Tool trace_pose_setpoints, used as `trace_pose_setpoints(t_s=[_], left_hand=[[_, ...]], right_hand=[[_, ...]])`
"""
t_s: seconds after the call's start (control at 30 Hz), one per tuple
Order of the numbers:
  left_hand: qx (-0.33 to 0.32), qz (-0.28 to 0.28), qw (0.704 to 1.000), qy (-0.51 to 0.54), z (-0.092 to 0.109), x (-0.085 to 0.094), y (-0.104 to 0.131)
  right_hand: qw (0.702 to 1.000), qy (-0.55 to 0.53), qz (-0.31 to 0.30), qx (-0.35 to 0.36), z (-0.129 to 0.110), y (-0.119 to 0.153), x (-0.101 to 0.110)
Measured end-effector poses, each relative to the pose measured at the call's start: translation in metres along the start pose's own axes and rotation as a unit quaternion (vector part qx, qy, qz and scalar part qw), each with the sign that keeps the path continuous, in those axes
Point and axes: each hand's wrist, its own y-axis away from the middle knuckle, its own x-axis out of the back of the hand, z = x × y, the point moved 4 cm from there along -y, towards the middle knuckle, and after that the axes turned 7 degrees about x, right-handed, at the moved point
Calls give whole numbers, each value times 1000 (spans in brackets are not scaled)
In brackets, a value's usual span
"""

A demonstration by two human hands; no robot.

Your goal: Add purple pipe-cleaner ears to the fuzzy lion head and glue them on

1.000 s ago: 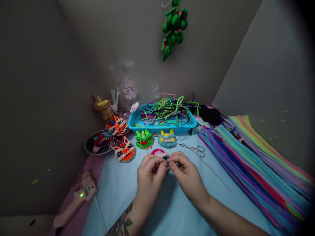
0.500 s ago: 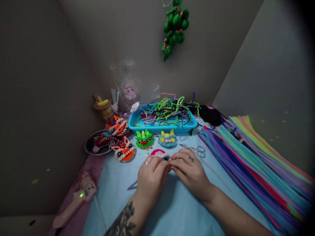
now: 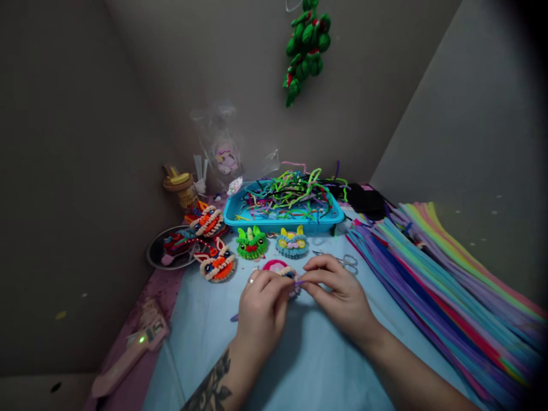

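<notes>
A thin purple pipe cleaner (image 3: 299, 282) is pinched between the fingertips of both hands near the middle of the table. My left hand (image 3: 264, 302), with a ring on one finger, is closed on it; a further purple piece (image 3: 234, 317) shows left of that hand. From the other side, my right hand (image 3: 336, 294) grips it between thumb and fingers. Just behind the fingers lies a pink and white fuzzy figure (image 3: 277, 266), partly covered by my left hand. Green (image 3: 252, 244) and blue-yellow (image 3: 291, 243) fuzzy heads sit beyond.
Scissors (image 3: 350, 262) lie behind my right hand. A blue tray (image 3: 282, 226) of pipe cleaner scraps stands at the back. Long pipe cleaner bundles (image 3: 445, 297) cover the right side. At left are orange figures (image 3: 218, 264), a metal bowl (image 3: 150, 258) and a pink glue gun (image 3: 128, 362).
The fingertips have drawn slightly apart, and purple pipe cleaner now shows between them. My right hand has shifted a little right and up, covering more of the scissors.
</notes>
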Motion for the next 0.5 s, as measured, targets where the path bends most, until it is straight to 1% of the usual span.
trace_pose_setpoints(t_s=[0.1,0.23,0.37,0.43,0.5], left_hand=[[27,-6,998,49,0,0,0],[77,-14,991,107,2,-3,-1],[130,-12,985,116,2,-6,0],[137,-14,984,114,1,-7,1],[134,-15,985,109,1,-8,1]], right_hand=[[995,-74,19,-61,2,2,-2],[980,-155,46,-120,8,6,-7],[952,-252,72,-161,13,13,-19],[937,-289,92,-176,14,15,-24],[930,-300,104,-185,13,15,-27]])
